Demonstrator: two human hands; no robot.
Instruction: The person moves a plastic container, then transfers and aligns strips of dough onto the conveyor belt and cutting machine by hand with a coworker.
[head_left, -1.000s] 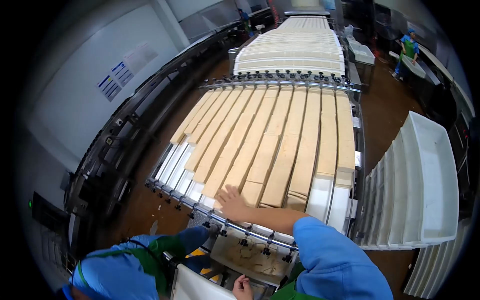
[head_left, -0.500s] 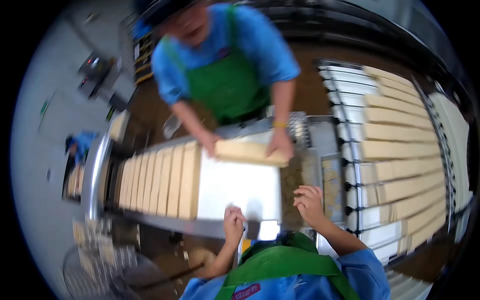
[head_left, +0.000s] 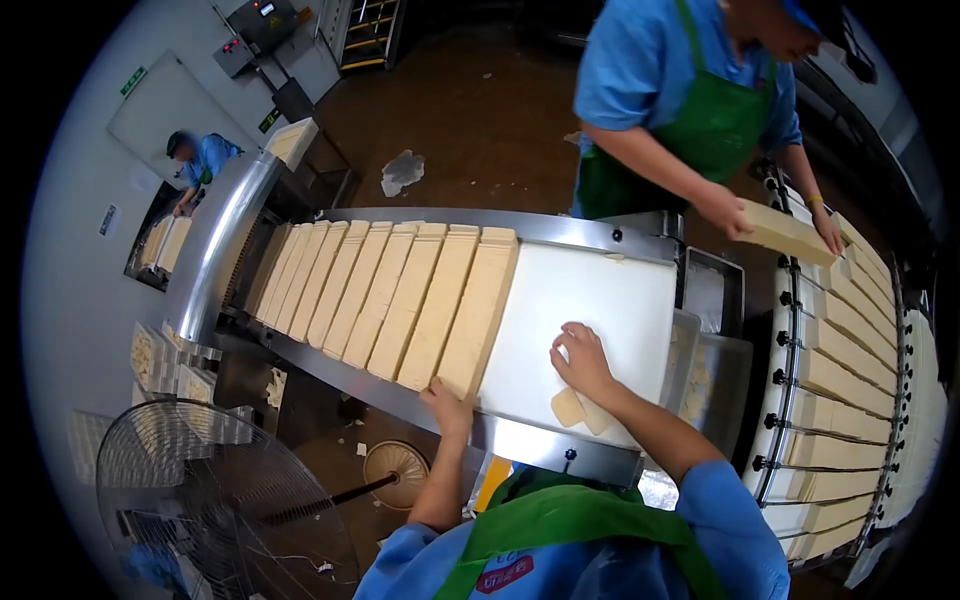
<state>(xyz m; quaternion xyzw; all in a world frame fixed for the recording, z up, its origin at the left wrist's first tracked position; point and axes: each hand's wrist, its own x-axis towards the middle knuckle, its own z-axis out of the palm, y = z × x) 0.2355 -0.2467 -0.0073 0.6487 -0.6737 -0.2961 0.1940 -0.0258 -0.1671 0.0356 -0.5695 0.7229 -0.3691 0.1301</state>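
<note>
My left hand (head_left: 449, 410) rests its fingertips against the near end of the rightmost long cream-coloured block (head_left: 478, 310) in a row on the conveyor. It touches that end without wrapping round it. Over the bare white belt (head_left: 600, 290), my right hand (head_left: 582, 360) is open, its fingers bent and apart with nothing between them. Two small pale flat pieces, one roughly square (head_left: 568, 408) and one partly under my right forearm (head_left: 597, 417), lie on the belt. More such blocks (head_left: 345, 285) sit side by side to the left.
A co-worker (head_left: 680, 110) at the upper right holds another cream block (head_left: 785, 232) above a rack (head_left: 785, 380) of similar blocks. Plastic bins (head_left: 722, 380) stand right of the belt. A caged fan (head_left: 215, 500) is at lower left. A metal hood (head_left: 225, 250) spans the conveyor's far end.
The co-worker has carried a block from the belt to the rack on the right. My left hand has come to the rightmost block's end; my right hand is now over the belt.
</note>
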